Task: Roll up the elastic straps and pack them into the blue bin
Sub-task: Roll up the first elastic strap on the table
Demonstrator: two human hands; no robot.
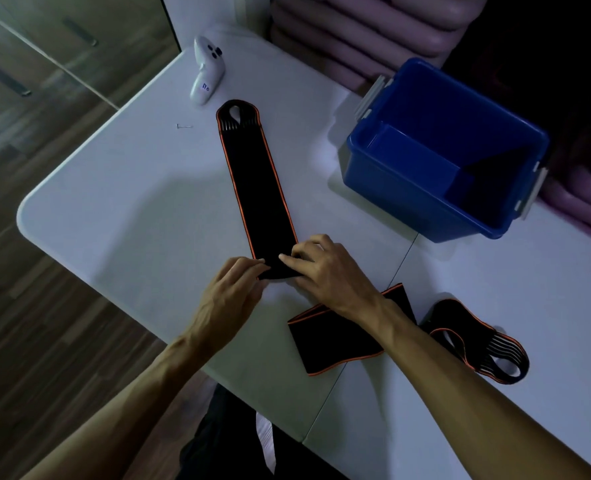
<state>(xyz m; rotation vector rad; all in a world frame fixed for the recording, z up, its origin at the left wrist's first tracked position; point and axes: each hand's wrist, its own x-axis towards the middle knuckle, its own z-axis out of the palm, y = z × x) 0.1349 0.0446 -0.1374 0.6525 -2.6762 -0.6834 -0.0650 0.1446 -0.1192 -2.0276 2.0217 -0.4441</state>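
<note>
A black elastic strap with orange edges (254, 174) lies flat on the white table (131, 202), its looped end pointing away from me. My left hand (231, 292) and my right hand (325, 268) pinch its near end, which is folded over into a small roll. A second black strap (328, 344) lies loosely under my right forearm, its looped end (488, 348) at the right. The blue bin (408, 199) stands open at the back right, with nothing visible inside.
A white controller (206, 69) lies at the table's far left corner, a small metal piece (184, 126) near it. Pink cushions (356, 26) are stacked behind the bin. The table's rounded edge runs along the left, with wooden floor (27, 306) below.
</note>
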